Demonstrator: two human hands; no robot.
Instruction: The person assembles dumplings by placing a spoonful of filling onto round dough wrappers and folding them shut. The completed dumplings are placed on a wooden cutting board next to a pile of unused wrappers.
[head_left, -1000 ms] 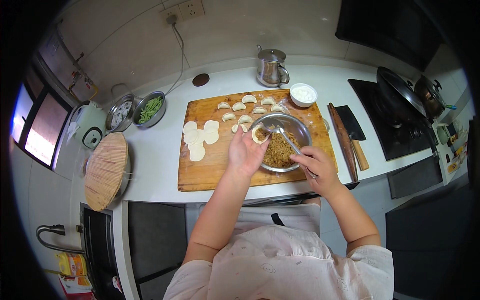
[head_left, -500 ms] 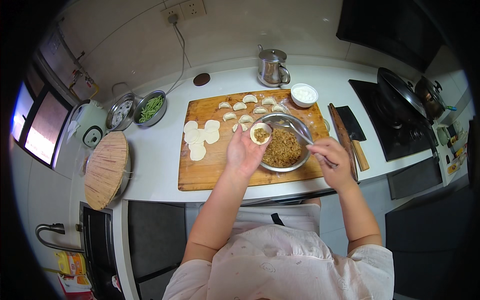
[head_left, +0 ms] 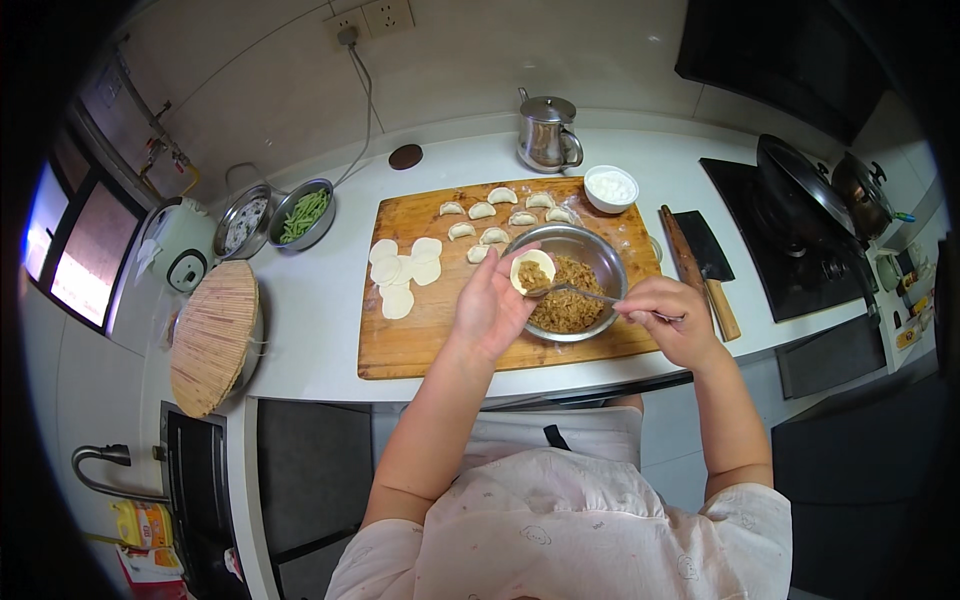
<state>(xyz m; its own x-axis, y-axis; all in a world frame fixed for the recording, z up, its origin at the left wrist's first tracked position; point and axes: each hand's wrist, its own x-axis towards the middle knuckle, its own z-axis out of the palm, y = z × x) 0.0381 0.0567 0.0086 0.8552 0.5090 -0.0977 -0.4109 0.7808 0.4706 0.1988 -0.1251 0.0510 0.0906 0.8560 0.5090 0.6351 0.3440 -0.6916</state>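
Note:
A round dumpling wrapper [head_left: 541, 261] with brown filling on it rests in my left hand [head_left: 492, 310], at the left rim of a steel bowl [head_left: 604, 250]. My right hand [head_left: 672, 318] grips a metal spoon [head_left: 590, 294] by its handle; the spoon's head reaches across the bowl to the wrapper's edge. Brown minced filling [head_left: 568, 312] lies in the bowl. Several folded dumplings [head_left: 482, 211] sit at the back of the wooden board [head_left: 420, 345]. To the left on the board, flat round wrappers [head_left: 398, 301] overlap one another.
Behind the board stand a steel pot [head_left: 547, 135] and a white bowl of white powder [head_left: 611, 187]. A rolling pin [head_left: 682, 250] and a cleaver [head_left: 705, 250] lie right, beside the black stove [head_left: 760, 230]. Green beans [head_left: 303, 216] and a woven lid [head_left: 213, 335] are left.
The spoon has swung down and left from the bowl's far side to the wrapper. My right hand has turned with it; my left hand stays nearly in place, the wrapper shifting slightly.

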